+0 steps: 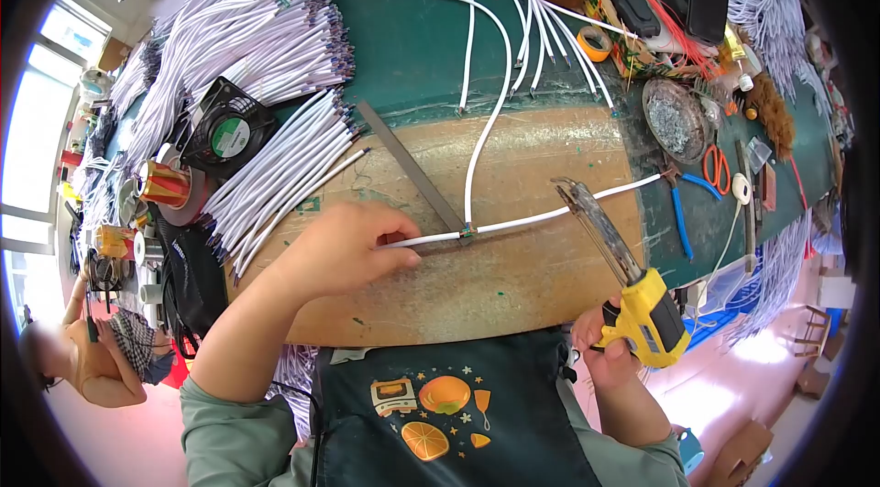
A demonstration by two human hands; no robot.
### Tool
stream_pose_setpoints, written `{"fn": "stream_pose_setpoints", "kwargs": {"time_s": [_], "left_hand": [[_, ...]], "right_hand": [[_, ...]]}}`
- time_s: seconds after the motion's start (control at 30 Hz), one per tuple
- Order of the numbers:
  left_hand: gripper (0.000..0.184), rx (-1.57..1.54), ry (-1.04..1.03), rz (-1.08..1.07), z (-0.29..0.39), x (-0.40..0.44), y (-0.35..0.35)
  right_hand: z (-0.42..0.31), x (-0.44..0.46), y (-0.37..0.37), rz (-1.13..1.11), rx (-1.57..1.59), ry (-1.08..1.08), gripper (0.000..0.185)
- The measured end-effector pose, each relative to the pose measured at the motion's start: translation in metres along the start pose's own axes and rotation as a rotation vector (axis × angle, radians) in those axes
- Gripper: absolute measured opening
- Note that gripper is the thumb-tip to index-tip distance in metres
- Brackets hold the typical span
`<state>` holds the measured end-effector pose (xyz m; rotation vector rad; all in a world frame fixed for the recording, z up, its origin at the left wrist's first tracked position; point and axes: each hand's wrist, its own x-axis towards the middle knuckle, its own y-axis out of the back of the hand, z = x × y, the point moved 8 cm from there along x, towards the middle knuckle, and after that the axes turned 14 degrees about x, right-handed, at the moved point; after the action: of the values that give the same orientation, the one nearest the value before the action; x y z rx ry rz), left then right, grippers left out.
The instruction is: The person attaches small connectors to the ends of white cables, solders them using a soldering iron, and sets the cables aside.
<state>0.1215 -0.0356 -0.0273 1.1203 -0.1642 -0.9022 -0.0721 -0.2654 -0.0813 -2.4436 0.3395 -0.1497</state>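
Note:
My left hand [341, 247] pinches a white cable [431, 239] between thumb and fingers. That cable's end meets other white cable ends at a small joint [468, 231] on the brown work board [412, 304]. One white cable [568, 209] runs right from the joint, and another curves up and away. My right hand [605, 345] is closed around the handle of a yellow and black soldering gun [649, 317]. Its long metal tip points up and left, right of the joint and apart from it. A flat metal strip [408, 166] lies with its near end by the joint.
Bundled white cables [284, 175] and a black fan [229, 131] are on the left. Blue-handled pliers [680, 212], orange scissors [716, 171], a round metal dish [676, 120] and orange tape [594, 43] lie right. Other people [101, 354] work at the left.

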Motion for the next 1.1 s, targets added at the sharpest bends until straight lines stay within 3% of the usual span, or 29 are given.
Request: {"fn": "stream_pose_setpoints", "kwargs": {"time_s": [0.33,0.47,0.53,0.57,0.63,0.73,0.77,0.8,0.87,0.97,1.0,1.03,1.1], "left_hand": [[0.022,0.054,-0.007,0.19,0.026,0.004,0.008],[0.013,0.046,0.214,0.325,0.004,-0.012,0.075],[0.011,0.171,0.144,0.559,-0.007,-0.035,0.133],[0.013,0.102,0.276,0.551,-0.013,-0.05,0.16],[0.02,0.255,0.18,0.732,-0.029,-0.09,0.227],[0.018,1.142,0.228,0.831,-0.008,-0.154,0.323],[0.02,1.243,0.21,0.895,-0.006,-0.17,0.339],[0.02,1.248,0.213,0.894,0.07,-0.135,0.283],[0.02,1.142,0.101,0.886,0.149,-0.094,0.216],[0.019,0.969,-0.053,0.866,0.162,-0.081,0.182],[0.019,0.915,-0.101,0.862,0.114,-0.092,0.213],[0.019,1.217,-0.344,0.717,0.128,-0.074,0.166],[0.021,1.272,-0.505,0.264,0.134,-0.031,0.101]], "right_hand": [[-0.013,0.02,-0.01,0.034,0.001,0.115,0.062],[-0.025,0.017,-0.001,0.076,0.031,0.171,0.062],[-0.033,0.014,0.005,0.105,0.03,0.208,0.062],[-0.037,0.013,0.005,0.103,0.033,0.211,0.062],[-0.046,0.011,0.007,0.115,0.015,0.266,0.062],[-0.054,0.009,0.008,0.122,-0.002,0.316,0.059],[-0.056,0.009,0.008,0.13,-0.009,0.341,0.059],[-0.056,0.009,0.008,0.128,-0.03,0.354,0.058],[-0.057,0.01,0.006,0.124,-0.031,0.359,0.058],[-0.06,0.008,0.011,0.142,-0.02,0.391,0.058],[-0.063,0.008,0.015,0.16,0.002,0.427,0.058],[-0.069,0.01,0.013,0.13,0.025,0.451,0.055],[-0.083,0.01,0.02,0.243,0.033,0.521,0.059]]}}
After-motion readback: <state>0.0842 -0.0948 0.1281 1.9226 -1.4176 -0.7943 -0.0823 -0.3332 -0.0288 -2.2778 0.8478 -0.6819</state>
